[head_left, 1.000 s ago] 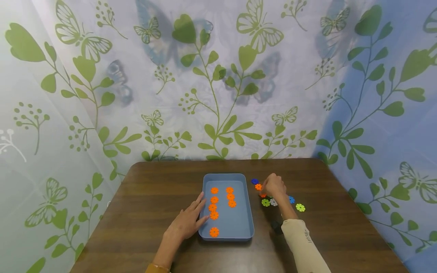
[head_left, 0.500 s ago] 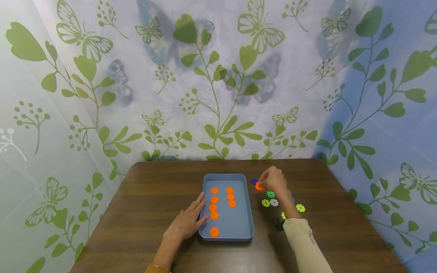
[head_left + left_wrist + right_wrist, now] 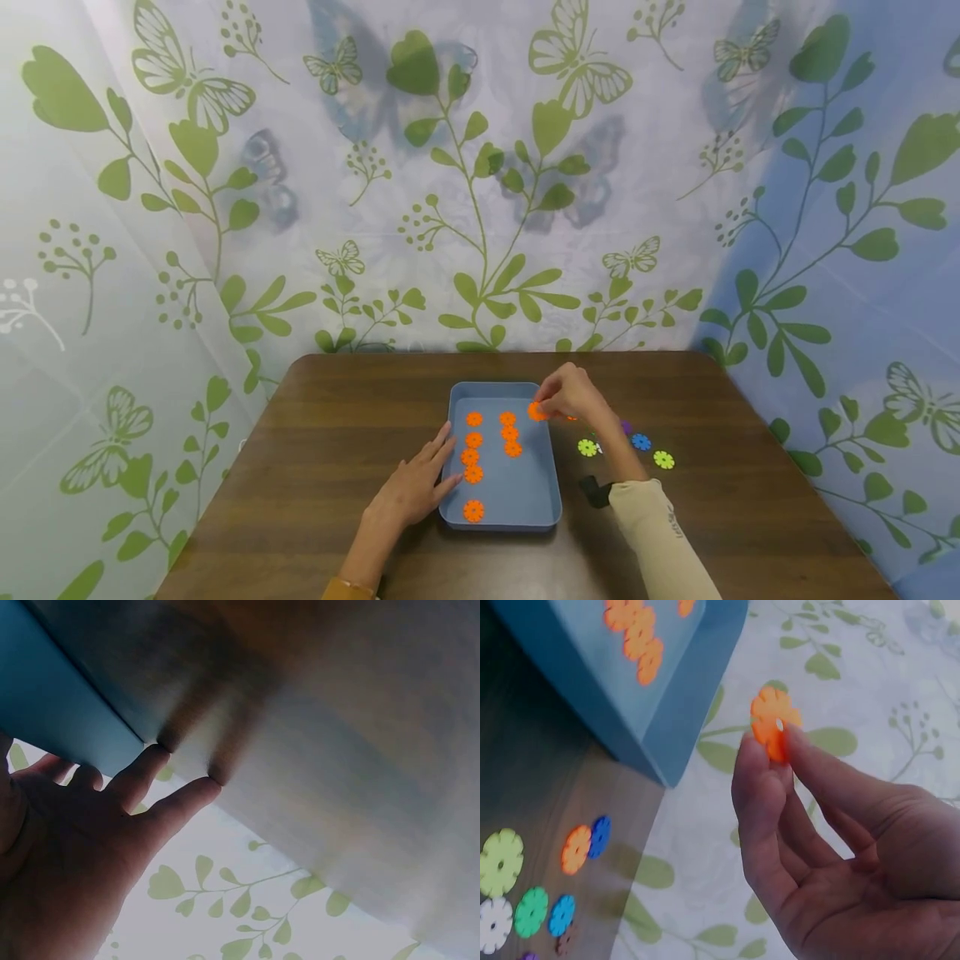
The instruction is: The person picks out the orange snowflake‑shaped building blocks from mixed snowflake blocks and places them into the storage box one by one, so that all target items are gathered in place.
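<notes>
Between thumb and fingers my right hand [image 3: 573, 393] pinches an orange flower-shaped disc [image 3: 771, 724], held up by the far right corner of the blue-grey tray [image 3: 525, 492]. Fingers spread and fairly straight, my left hand [image 3: 411, 487] rests against the tray's left side, its thumb reaching over the rim. In the left wrist view, the left hand [image 3: 90, 825] touches the tray's outer wall [image 3: 60, 697]. Several orange flower discs [image 3: 473, 473] lie in the tray, in a left column and a shorter one at the back [image 3: 510, 433].
Right of the tray lie more notched discs: an orange one [image 3: 576, 849], a dark blue one [image 3: 600, 836], a green one [image 3: 532, 912], a white one [image 3: 493, 924], a light blue one [image 3: 641, 442] and yellow-green ones [image 3: 663, 459]. A patterned curtain [image 3: 480, 208] stands behind the wooden table [image 3: 360, 400].
My right hand has picked up an orange flower disc from the loose ones and carried it left to the tray's far right corner. The left hand has stayed at the tray's side.
</notes>
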### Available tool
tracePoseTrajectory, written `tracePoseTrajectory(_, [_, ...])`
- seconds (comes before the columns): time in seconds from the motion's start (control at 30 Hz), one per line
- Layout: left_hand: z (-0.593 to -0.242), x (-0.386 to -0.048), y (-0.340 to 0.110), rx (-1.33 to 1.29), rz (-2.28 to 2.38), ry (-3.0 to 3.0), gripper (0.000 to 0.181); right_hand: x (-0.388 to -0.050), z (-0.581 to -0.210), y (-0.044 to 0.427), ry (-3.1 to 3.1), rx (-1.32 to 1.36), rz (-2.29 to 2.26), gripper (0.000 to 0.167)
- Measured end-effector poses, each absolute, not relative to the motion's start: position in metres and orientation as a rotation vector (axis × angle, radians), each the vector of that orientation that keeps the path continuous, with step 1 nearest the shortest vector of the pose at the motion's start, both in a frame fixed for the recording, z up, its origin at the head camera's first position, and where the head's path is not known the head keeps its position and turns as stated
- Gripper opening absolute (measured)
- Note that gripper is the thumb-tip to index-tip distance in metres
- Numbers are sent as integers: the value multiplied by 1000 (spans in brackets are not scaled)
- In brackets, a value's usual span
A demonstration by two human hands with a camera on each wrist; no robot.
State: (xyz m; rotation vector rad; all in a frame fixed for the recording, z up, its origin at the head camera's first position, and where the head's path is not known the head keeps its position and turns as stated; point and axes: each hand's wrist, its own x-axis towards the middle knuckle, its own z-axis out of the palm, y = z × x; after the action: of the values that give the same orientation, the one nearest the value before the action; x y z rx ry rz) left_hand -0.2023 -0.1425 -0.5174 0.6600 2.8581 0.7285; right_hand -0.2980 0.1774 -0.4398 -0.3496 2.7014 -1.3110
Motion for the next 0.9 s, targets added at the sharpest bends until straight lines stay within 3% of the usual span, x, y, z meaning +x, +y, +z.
tracePoseTrajectory(0.6, [-518, -204, -142, 649, 719, 2862, 70, -306, -457, 123, 2573, -528, -934, 17])
tracePoseTrajectory(0.9, [-520, -206, -142, 648, 719, 2862, 69, -307, -471, 110, 2575, -406, -760, 23])
